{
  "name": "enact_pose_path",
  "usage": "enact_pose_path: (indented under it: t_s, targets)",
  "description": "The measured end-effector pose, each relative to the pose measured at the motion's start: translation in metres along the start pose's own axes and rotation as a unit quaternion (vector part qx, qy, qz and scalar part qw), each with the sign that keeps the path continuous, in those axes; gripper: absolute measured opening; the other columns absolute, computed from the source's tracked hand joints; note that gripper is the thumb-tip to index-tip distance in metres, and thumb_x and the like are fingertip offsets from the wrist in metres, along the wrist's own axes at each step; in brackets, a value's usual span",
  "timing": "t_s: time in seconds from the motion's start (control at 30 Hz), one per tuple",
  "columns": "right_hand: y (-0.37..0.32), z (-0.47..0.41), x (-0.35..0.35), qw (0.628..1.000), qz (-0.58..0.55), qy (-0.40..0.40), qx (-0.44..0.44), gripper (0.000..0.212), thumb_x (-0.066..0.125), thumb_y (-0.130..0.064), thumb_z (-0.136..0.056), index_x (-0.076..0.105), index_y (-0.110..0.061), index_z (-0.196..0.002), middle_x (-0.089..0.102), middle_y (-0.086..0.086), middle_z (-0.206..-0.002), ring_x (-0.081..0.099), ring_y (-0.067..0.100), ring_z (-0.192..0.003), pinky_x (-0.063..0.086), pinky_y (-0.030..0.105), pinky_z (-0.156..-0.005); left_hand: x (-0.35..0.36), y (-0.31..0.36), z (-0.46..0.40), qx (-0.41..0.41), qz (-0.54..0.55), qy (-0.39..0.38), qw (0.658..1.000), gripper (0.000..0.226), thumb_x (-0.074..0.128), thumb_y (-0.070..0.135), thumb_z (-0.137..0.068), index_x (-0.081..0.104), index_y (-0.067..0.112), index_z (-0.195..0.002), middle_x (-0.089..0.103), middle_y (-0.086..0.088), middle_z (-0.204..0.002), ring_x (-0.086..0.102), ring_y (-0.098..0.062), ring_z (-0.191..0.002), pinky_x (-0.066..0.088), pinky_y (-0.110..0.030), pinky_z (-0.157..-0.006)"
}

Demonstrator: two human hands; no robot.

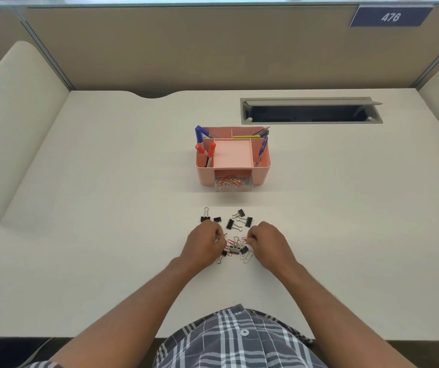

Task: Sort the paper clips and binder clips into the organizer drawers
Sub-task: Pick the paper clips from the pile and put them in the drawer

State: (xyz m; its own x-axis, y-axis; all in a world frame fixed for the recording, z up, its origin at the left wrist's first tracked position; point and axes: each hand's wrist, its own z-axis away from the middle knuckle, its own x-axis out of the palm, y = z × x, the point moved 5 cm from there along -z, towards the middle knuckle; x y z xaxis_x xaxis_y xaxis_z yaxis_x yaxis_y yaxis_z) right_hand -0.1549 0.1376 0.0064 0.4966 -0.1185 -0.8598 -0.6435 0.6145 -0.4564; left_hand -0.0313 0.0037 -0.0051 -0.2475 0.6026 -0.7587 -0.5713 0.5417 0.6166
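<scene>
A pink desk organizer (262, 170) stands mid-desk, its clear drawer (233, 185) pulled out and holding several red and silver paper clips. Black binder clips (230, 223) lie scattered on the desk in front of it. Closer to me is a small heap of binder clips and paper clips (235, 249). My left hand (203, 245) pinches a red paper clip (224, 234) at the heap's left side. My right hand (270, 244) pinches another red paper clip (244, 239) at its right side. Silver paper clips (247, 257) lie at the heap's near edge.
Blue and red markers (203, 144), pens and a pencil stand in the organizer's top compartments. An open cable tray (311, 111) is set into the desk at the back right. Beige partition walls enclose the white desk (106, 208).
</scene>
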Motion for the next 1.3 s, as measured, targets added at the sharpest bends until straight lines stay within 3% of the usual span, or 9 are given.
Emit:
enact_pose_path:
  t_s: [0.13,0.37,0.57,0.73,0.8,0.9,1.0,1.17,1.3]
  targets:
    - [-0.001,0.001,0.005,0.999,0.028,0.01,-0.033,0.018,0.049,-0.019,-0.097,0.065,-0.012,-0.095,0.057,0.003,-0.098,0.052,0.022,-0.093,0.045,0.034,-0.076,-0.001,-0.002,0.0,-0.01,0.01,0.006,1.0,0.01,0.058,0.025,-0.084,0.054,0.026,-0.075,0.058,0.01,-0.078,0.056,-0.006,-0.073,0.041,-0.02,-0.06]
    - [-0.006,0.007,0.016,0.992,0.08,-0.003,-0.093,0.021,0.044,-0.019,-0.1,0.06,-0.008,-0.094,0.056,0.008,-0.098,0.048,0.027,-0.095,0.042,0.038,-0.08,-0.002,-0.002,-0.002,-0.021,0.021,0.007,1.0,0.008,0.058,0.021,-0.084,0.056,0.025,-0.076,0.061,0.008,-0.076,0.057,-0.009,-0.071,0.048,-0.028,-0.064]
    - [-0.001,0.004,0.009,0.999,-0.004,0.006,-0.048,0.015,0.047,-0.02,-0.097,0.055,-0.012,-0.087,0.055,0.002,-0.092,0.047,0.02,-0.086,0.041,0.031,-0.075,-0.004,-0.001,0.0,-0.024,0.047,0.009,0.999,0.006,0.059,0.019,-0.084,0.058,0.022,-0.078,0.061,0.008,-0.076,0.058,-0.011,-0.071,0.049,-0.028,-0.065]
    - [0.004,-0.004,-0.013,0.986,-0.157,0.039,0.043,0.013,0.055,-0.024,-0.092,0.056,-0.02,-0.08,0.06,-0.007,-0.076,0.057,0.016,-0.071,0.048,0.032,-0.066,-0.02,0.01,-0.005,0.008,0.081,0.037,0.996,0.007,0.059,0.013,-0.085,0.059,0.019,-0.081,0.057,0.01,-0.073,0.052,-0.007,-0.064,0.043,-0.022,-0.061]
    - [-0.003,-0.013,-0.03,0.975,-0.204,0.073,0.043,0.014,0.059,-0.026,-0.092,0.06,-0.022,-0.079,0.064,-0.008,-0.073,0.06,0.009,-0.067,0.05,0.025,-0.063,-0.035,0.023,-0.01,0.042,0.083,0.077,0.993,0.009,0.06,0.012,-0.086,0.06,0.02,-0.082,0.055,0.012,-0.073,0.05,-0.004,-0.063,0.042,-0.02,-0.061]
    - [-0.025,-0.032,-0.065,0.964,-0.223,0.142,-0.009,0.015,0.061,-0.024,-0.093,0.062,-0.022,-0.078,0.062,-0.009,-0.067,0.055,0.001,-0.059,0.04,0.011,-0.055,-0.063,0.046,-0.026,0.097,0.077,0.148,0.981,0.008,0.061,0.01,-0.089,0.061,0.017,-0.084,0.058,0.009,-0.076,0.052,-0.012,-0.066,0.045,-0.024,-0.063]
    - [-0.047,-0.053,-0.095,0.964,-0.182,0.185,-0.062,0.013,0.056,-0.012,-0.091,0.065,-0.016,-0.082,0.062,-0.005,-0.073,0.054,0.008,-0.066,0.041,0.02,-0.06,-0.084,0.064,-0.048,0.132,0.043,0.174,0.975,0.009,0.058,0.006,-0.088,0.064,0.014,-0.089,0.062,0.002,-0.083,0.054,-0.015,-0.072,0.047,-0.029,-0.066]
    - [-0.062,-0.084,-0.103,0.985,-0.046,0.154,-0.061,0.021,0.051,-0.011,-0.095,0.071,-0.007,-0.097,0.071,0.01,-0.091,0.061,0.027,-0.082,0.052,0.037,-0.073,-0.088,0.071,-0.073,0.12,-0.007,0.172,0.978,0.012,0.058,0.008,-0.091,0.069,0.011,-0.097,0.067,-0.004,-0.091,0.059,-0.019,-0.08,0.055,-0.036,-0.071]
    - [-0.062,-0.078,-0.103,0.982,-0.055,0.163,-0.084,0.025,0.049,-0.01,-0.095,0.073,-0.01,-0.102,0.072,0.011,-0.091,0.063,0.027,-0.083,0.054,0.04,-0.073,-0.085,0.07,-0.069,0.137,0.02,0.182,0.973,0.013,0.058,0.007,-0.091,0.066,0.012,-0.1,0.066,-0.003,-0.093,0.058,-0.016,-0.079,0.054,-0.032,-0.07]
